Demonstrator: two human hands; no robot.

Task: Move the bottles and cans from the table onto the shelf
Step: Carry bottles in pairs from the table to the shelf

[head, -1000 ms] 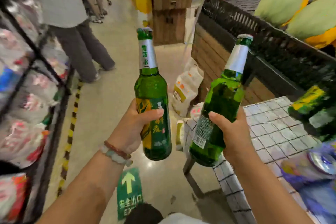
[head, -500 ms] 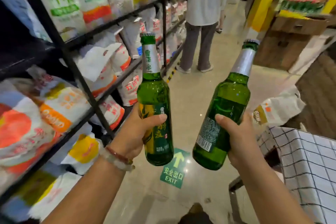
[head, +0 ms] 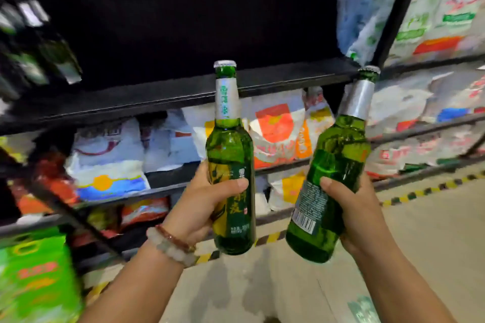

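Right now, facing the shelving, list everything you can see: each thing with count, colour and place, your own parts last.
Held beer bottles: 2, green glass with silver neck foil; upright bottle in the left hand, tilted bottle in the right.
Shelved bottles: several, dark green, blurred, upper left.
Black shelf board: 1, bare in the middle, at bottle-cap height.
Bagged goods: many, mostly white with orange, red and blue print, on the lower shelves and to the right.
Green package: 1, bright green, lower left.
Hazard tape: yellow-black strip on the floor along the shelf base.
Bracelets: 2, pale beads and reddish-brown, left wrist.
Left hand: fingers wrapped around the label.
Right hand: fingers around the lower body.
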